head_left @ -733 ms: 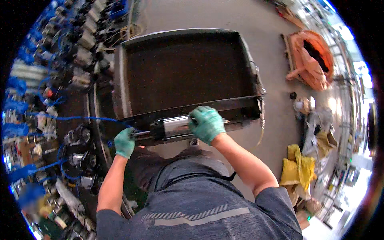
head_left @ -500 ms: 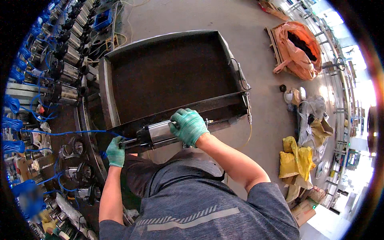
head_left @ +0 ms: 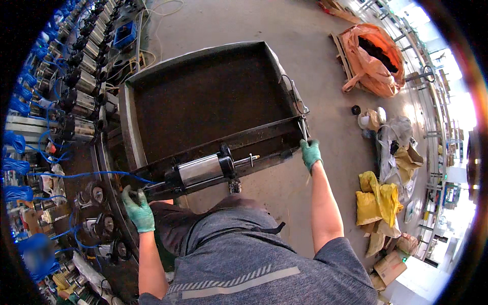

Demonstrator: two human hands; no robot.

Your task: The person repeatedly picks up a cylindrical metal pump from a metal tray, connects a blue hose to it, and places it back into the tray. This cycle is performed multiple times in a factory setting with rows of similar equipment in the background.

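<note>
A silver cylindrical motor unit with black end housings (head_left: 200, 169) lies along the near side of a dark rectangular tank (head_left: 133, 127). A blue cable (head_left: 101, 173) runs in from the left to its left end. My left hand (head_left: 139, 211), in a green glove, is just off that end with its fingers apart and nothing visible in them. My right hand (head_left: 311, 154), also gloved in green, is at the tank's near right corner. Its fingers are closed around the lower end of a slim metal fitting (head_left: 304, 130) hanging there; the gripped part is hidden.
Rows of similar motor units (head_left: 79, 101) with coiled blue cables (head_left: 18, 142) line the left side. At the right, an orange sack (head_left: 373, 66) stands on a wooden pallet. Yellow bags (head_left: 371, 203) and plastic wrap lie nearer on the floor. A blue crate (head_left: 125, 33) is far left.
My right hand has left the motor unit's body and moved right to the fitting at the tank corner. My left hand has let go of the unit's left end and drawn back slightly.
</note>
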